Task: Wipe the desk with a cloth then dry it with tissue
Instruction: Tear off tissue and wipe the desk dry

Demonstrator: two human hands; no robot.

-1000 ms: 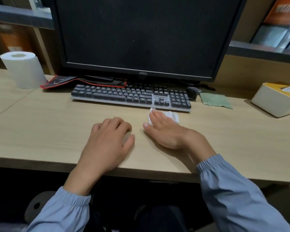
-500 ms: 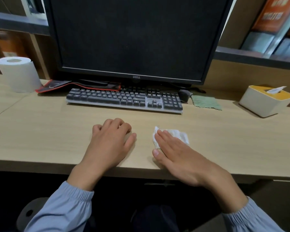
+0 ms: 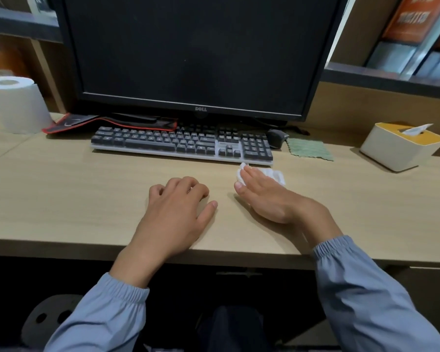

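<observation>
My right hand (image 3: 267, 196) lies flat on a crumpled white tissue (image 3: 273, 174), pressing it onto the light wooden desk (image 3: 74, 194) just in front of the keyboard's number pad. Most of the tissue is hidden under my fingers. My left hand (image 3: 174, 212) rests palm down on the desk near the front edge, fingers slightly curled, holding nothing. A green cloth (image 3: 309, 149) lies flat on the desk to the right of the keyboard, apart from both hands.
A dark keyboard (image 3: 181, 144) and a black monitor (image 3: 196, 54) stand behind my hands, with a mouse (image 3: 277, 137) beside the cloth. A paper roll (image 3: 17, 104) stands at far left. A white and yellow tissue box (image 3: 401, 147) sits at the right.
My right hand slid the tissue back toward the desk's front edge, then forward again to the keyboard's right end. My left hand stayed in place.
</observation>
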